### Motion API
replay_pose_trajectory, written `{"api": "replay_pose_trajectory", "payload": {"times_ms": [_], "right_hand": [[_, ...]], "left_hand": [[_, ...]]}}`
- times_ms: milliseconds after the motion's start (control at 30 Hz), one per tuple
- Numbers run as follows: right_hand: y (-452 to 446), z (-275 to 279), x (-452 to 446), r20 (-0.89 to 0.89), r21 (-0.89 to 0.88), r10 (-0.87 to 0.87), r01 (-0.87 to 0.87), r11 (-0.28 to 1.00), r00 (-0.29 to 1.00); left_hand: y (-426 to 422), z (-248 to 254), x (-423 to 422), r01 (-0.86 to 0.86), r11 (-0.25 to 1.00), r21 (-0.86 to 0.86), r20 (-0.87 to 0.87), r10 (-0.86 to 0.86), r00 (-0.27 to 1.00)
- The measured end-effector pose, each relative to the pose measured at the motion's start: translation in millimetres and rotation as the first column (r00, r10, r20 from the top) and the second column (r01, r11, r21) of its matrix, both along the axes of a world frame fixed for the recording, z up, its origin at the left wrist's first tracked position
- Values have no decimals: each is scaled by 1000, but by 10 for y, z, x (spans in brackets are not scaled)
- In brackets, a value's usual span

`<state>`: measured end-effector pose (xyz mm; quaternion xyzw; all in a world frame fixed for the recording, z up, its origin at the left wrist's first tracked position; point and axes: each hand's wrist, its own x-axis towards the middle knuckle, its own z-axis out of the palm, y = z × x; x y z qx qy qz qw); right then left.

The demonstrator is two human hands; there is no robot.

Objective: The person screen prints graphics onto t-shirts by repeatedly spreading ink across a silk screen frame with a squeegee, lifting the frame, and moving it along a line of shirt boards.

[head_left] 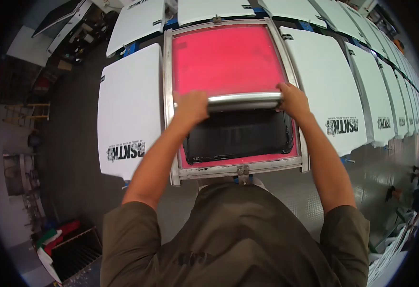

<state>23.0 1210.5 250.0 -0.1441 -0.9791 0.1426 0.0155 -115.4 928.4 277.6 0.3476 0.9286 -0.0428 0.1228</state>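
Both my hands grip the metal handle of a squeegee [245, 101] that spans a framed printing screen. My left hand [191, 109] is closed round its left end, slightly blurred. My right hand [294, 101] wraps the right end. The screen [228, 57] has a bright pink surface inside a silvery metal frame [168, 71]. Black ink [238, 136] covers the part of the screen nearer to me, below the squeegee, with thicker ridges along its edges. A metal clip [243, 173] sits at the middle of the frame's near edge. The squeegee's blade is hidden.
White shirts on boards, a left one [128, 105] and a right one [322, 81] among them, flank the screen, several bearing black lettering near the lower edge. More run off in a row to the right. A yellow step stool [27, 115] and a dark crate [75, 256] stand left.
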Motion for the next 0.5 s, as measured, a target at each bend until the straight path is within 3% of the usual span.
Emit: {"api": "replay_pose_trajectory", "payload": {"times_ms": [67, 100, 167, 200, 267, 300, 367, 433, 500], "right_hand": [[-255, 32, 273, -506, 128, 21, 51, 990, 862], [-406, 130, 434, -594, 100, -29, 110, 989, 804], [-706, 92, 906, -400, -295, -294, 181, 938, 868], [-850, 119, 1120, 13, -648, -350, 274, 711, 937], [-1103, -146, 1503, 445, -736, -18, 377, 563, 896], [-1244, -313, 1638, 577, -750, 166, 439, 494, 799], [-1616, -631, 1803, 352, -917, 129, 314, 248, 927], [-1737, -863, 1744, 480, -874, 125, 485, -8, 868], [-1763, -839, 1746, 495, -868, 101, 497, 12, 863]], "left_hand": [[224, -261, 232, 173, 900, 399, -26, -178, 984], [385, -82, 325, 143, 953, 267, 125, -181, 975], [426, -53, 155, 102, 965, 242, 187, -150, 971], [418, -80, -1, 154, 955, 256, 203, -208, 957], [424, 322, -83, 88, 972, 218, 281, -149, 948], [379, 319, -143, 87, 947, 310, 228, -163, 960], [391, 633, -93, 53, 948, 313, 237, -132, 963], [412, 529, -98, 102, 922, 372, 181, -180, 967], [423, 329, -20, 82, 924, 373, 137, -142, 980]]}}
